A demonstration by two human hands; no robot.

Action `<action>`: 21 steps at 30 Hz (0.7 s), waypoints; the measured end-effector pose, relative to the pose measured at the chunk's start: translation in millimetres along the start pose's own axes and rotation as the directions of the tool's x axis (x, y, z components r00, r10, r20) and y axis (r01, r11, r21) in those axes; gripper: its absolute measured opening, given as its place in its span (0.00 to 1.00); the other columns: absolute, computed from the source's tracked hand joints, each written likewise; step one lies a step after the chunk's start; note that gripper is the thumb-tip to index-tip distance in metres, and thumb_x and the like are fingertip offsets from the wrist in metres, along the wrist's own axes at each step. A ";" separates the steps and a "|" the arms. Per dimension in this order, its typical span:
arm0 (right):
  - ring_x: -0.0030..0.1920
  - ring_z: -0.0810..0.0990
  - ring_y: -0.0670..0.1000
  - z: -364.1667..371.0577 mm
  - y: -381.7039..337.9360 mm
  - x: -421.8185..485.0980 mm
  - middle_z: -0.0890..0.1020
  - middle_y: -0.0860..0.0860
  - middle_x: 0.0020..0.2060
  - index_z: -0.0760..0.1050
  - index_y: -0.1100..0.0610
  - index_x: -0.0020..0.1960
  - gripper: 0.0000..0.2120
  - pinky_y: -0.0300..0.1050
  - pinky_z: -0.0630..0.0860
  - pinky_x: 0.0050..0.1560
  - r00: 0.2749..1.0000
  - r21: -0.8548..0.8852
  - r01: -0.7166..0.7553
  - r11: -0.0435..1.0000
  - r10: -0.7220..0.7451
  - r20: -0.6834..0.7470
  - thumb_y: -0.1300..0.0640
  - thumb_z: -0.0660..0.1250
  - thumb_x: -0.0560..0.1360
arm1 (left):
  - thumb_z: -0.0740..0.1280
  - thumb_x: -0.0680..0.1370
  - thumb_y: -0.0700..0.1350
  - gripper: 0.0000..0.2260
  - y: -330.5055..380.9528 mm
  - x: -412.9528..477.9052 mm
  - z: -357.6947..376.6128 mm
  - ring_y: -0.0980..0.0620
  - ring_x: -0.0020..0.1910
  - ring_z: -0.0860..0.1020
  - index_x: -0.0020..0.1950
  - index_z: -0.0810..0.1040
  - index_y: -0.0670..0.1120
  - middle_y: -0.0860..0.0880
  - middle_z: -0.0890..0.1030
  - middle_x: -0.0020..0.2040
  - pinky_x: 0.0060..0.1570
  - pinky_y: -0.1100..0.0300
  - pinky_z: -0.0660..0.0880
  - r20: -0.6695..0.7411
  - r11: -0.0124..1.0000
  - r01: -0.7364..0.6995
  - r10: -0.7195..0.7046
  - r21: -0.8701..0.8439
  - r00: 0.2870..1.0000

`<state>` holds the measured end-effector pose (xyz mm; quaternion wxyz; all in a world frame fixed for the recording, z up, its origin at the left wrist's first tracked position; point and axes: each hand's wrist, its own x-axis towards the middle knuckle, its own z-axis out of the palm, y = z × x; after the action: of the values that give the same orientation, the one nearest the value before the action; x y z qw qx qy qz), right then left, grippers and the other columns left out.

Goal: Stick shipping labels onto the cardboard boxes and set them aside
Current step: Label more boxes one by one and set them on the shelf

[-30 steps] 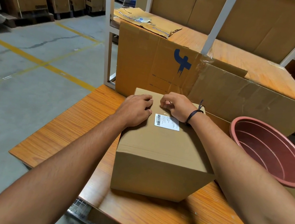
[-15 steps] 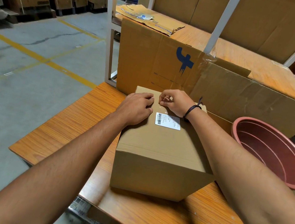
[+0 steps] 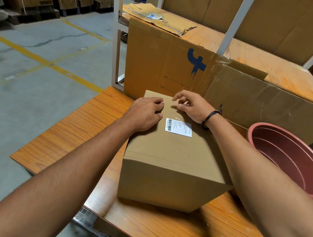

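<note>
1. Grey warehouse floor (image 3: 25, 84) with yellow lines runs off to the left, and tall cartons stand along the far wall.
2. Seen from the head camera, an orange wood-grain tabletop (image 3: 69, 130) carries a closed cardboard box (image 3: 169, 160) near its middle.
3. On top of the box, toward its far half, a white shipping label (image 3: 179, 127) with a barcode lies flat.
4. The left hand (image 3: 144, 112) rests palm down on the far left part of the box top, just left of the label, fingers laid on the cardboard and gripping nothing.
5. The right hand (image 3: 193, 107) sits at the far edge of the box, just beyond the label, fingers loosely curled, forefinger raised; I see nothing held in it.
6. A black band (image 3: 210, 116) circles the right wrist.
7. Behind the box stands a big flattened cardboard sheet (image 3: 159, 62) with a blue mark.
8. To the right of the box is a dull red plastic tub (image 3: 294, 163), tilted.
</note>
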<state>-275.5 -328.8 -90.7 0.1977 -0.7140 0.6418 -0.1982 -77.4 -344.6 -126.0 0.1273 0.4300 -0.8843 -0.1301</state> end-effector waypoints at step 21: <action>0.47 0.73 0.53 6.7 -11.4 8.4 0.75 0.49 0.46 0.73 0.50 0.44 0.10 0.43 0.69 0.43 0.992 -0.265 -0.012 0.964 0.045 0.117 0.64 0.60 0.80 | 0.58 0.83 0.51 0.22 -0.2 0.8 1.1 0.52 0.76 0.59 0.77 0.64 0.49 0.52 0.61 0.79 0.74 0.48 0.55 -0.010 1.000 0.008 -0.008 0.009 1.000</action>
<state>-261.6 -335.9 -89.9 0.1424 -0.7355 0.6593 -0.0641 -78.1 -345.2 -127.1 0.1291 0.4347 -0.8825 -0.1246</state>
